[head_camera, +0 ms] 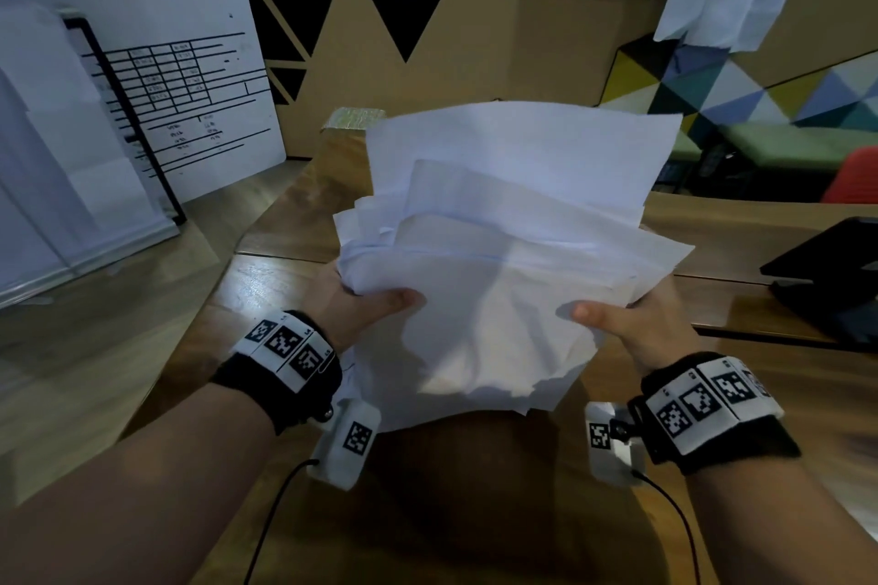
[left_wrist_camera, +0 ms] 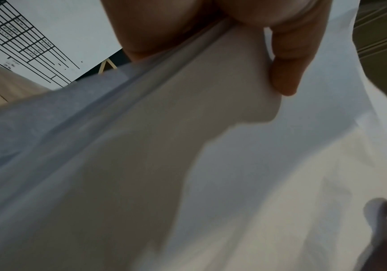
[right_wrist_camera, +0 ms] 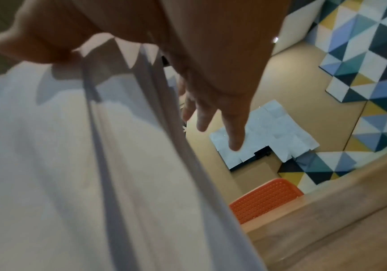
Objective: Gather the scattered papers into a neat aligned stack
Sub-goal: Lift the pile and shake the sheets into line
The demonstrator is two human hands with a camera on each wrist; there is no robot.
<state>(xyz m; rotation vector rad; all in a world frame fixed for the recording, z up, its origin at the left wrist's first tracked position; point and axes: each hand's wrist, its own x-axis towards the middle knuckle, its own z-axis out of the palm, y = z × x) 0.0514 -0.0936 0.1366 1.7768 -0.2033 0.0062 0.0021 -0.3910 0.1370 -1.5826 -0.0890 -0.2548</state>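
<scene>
An untidy bundle of white papers [head_camera: 499, 252] hangs above the wooden table [head_camera: 266, 280], its edges fanned and uneven. My left hand [head_camera: 375, 304] grips the bundle's lower left side, thumb on top. My right hand [head_camera: 613, 316] pinches the lower right side the same way. In the left wrist view the left thumb [left_wrist_camera: 283, 73] presses down on the sheets [left_wrist_camera: 188, 165]. In the right wrist view the right thumb [right_wrist_camera: 25, 45] lies on the papers [right_wrist_camera: 71, 165], while straight fingers [right_wrist_camera: 234, 128] reach out beside the sheets' edge.
A dark laptop [head_camera: 826, 280] sits on the table at the right. A white board with a printed grid [head_camera: 180, 100] leans at the left. An orange chair [right_wrist_camera: 264, 198] stands beyond the table edge. More sheets [right_wrist_camera: 269, 132] hang on the brown wall.
</scene>
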